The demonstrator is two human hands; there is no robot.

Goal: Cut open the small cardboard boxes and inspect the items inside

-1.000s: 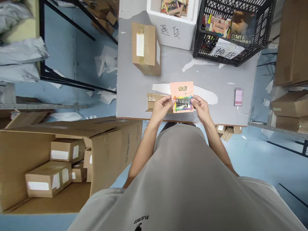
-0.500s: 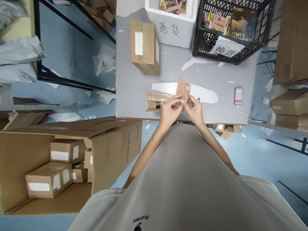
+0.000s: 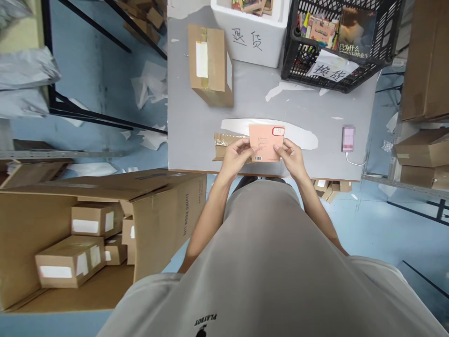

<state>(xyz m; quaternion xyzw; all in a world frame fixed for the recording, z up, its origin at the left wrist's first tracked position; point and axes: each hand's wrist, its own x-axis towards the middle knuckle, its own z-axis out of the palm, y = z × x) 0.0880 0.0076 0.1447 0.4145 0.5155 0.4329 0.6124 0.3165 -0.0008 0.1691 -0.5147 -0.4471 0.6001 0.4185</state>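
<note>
A flat pink booklet with small print, a barcode and a red-framed mark faces up above the table's front edge. My left hand pinches its left side, and my right hand pinches its right side. Behind my left hand lies an open small cardboard box, partly hidden by that hand and the booklet. Beyond it stands a taped brown carton with white labels.
A white foam box and a black crate holding books stand at the back of the grey table. A phone with a cable lies right. A large open carton with smaller boxes is at the lower left.
The pink booklet was tilted and seen narrow; now it is turned flat and square to view. My hands have moved apart to its two sides.
</note>
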